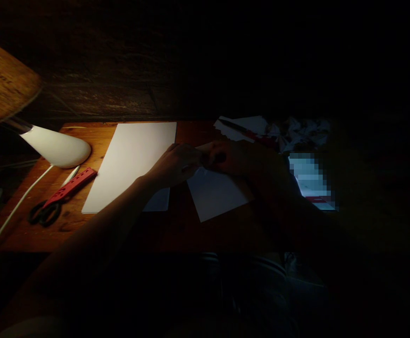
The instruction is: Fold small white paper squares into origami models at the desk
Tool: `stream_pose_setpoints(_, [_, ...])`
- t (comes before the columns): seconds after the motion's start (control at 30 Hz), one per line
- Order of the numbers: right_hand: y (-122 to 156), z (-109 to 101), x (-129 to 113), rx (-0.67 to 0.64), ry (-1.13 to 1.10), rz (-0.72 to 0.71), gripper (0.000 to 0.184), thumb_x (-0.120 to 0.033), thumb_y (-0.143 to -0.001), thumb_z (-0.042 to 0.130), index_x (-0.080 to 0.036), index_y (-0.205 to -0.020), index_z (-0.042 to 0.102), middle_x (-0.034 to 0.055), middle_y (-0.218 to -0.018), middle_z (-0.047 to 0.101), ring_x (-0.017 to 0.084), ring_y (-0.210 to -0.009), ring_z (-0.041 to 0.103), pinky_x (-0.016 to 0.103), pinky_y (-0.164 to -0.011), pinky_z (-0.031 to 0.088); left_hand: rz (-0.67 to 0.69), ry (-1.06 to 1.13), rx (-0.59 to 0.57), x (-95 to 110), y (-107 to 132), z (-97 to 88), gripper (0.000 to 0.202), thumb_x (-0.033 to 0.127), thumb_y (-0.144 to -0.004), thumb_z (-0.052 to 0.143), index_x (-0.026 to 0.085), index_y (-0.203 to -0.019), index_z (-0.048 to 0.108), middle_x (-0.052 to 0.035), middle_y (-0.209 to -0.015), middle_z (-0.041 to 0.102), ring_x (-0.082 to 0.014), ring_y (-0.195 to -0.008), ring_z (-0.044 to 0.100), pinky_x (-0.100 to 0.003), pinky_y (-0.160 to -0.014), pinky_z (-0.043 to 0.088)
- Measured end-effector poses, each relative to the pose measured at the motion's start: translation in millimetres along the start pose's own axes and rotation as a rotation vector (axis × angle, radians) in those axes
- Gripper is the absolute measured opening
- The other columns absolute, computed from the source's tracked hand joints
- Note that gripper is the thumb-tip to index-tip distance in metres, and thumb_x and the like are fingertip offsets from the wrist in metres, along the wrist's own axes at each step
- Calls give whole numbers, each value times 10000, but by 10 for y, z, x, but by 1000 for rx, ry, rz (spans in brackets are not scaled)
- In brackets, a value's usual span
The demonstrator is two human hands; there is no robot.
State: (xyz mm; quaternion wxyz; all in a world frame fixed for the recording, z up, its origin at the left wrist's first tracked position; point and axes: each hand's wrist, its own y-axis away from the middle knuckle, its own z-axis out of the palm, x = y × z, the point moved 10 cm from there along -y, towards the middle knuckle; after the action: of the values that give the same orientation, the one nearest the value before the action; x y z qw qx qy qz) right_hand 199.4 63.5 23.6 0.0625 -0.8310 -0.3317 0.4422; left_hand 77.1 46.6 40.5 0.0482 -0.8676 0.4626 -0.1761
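Observation:
On a dim wooden table (95,141) lies a small white sheet of paper (217,195), angled toward me. My left hand (174,164) and my right hand (228,157) meet at its far top edge, fingers curled and pinched on the paper there. Both forearms reach in from below. A larger white sheet (130,164) lies flat to the left, partly under my left wrist.
A white lamp (58,148) with its cord stands at the left. Scissors with a red sheath (60,195) lie beside it. Paper scraps and crumpled paper (278,131) sit at the back right. A lit screen (310,180) glows on the right. The surroundings are dark.

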Motion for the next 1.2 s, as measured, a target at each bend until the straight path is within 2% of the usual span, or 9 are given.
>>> stream_pose_setpoints(0.23, [-21,38,-38,-67,-38,-22,174,-331,-822,813,-231,-701,738,29,-1004,727,196,-877,684,352,-817,515,16,2,5,12,-5,-2,185,286,-967,591,235,-1030,758,-58,-1202,786,-281,-1178,688,-466,-1019,523])
stream_pose_setpoints(0.37, [-39,47,-44,-83,-30,-31,202,-325,-838,798,-223,-684,717,36,-1003,717,201,-896,686,366,-853,505,14,2,22,0,0,-6,177,277,-960,599,242,-1040,753,-52,-1215,782,-270,-1174,688,-457,-1014,523])
stream_pose_setpoints(0.53, [-50,79,-32,-105,-22,-50,211,-301,-841,776,-205,-680,679,35,-958,683,186,-865,650,345,-818,477,-4,4,1,-19,8,1,165,271,-939,630,264,-1056,745,-41,-1220,779,-271,-1182,685,-462,-1024,514])
stream_pose_setpoints(0.73, [-38,60,-17,-94,-38,-64,173,-275,-818,790,-203,-703,682,37,-951,677,201,-886,655,354,-834,472,-5,5,-31,-9,4,18,314,248,-927,614,279,-1210,747,-56,-1286,762,-301,-1244,653,-504,-1071,483])
stream_pose_setpoints(0.87, [-39,53,4,-98,-33,-40,157,-271,-818,795,-207,-716,693,30,-959,684,193,-889,660,353,-858,475,21,-19,-25,24,-5,10,239,263,-959,589,263,-1111,774,-51,-1213,784,-290,-1188,677,-470,-1025,509])
stream_pose_setpoints(1.0, [-49,42,-10,-96,-49,-43,162,-265,-810,799,-213,-702,691,24,-931,693,196,-895,664,357,-874,479,23,-32,-26,40,-13,-2,218,274,-955,595,255,-1062,784,-53,-1230,782,-292,-1198,677,-478,-1028,513])
stream_pose_setpoints(1.2, [-49,28,-40,-102,-30,-36,214,-289,-825,789,-211,-674,659,27,-917,687,187,-862,637,339,-825,471,19,-54,-43,39,-17,5,236,282,-959,585,270,-1077,788,-48,-1241,775,-287,-1198,672,-475,-1025,518])
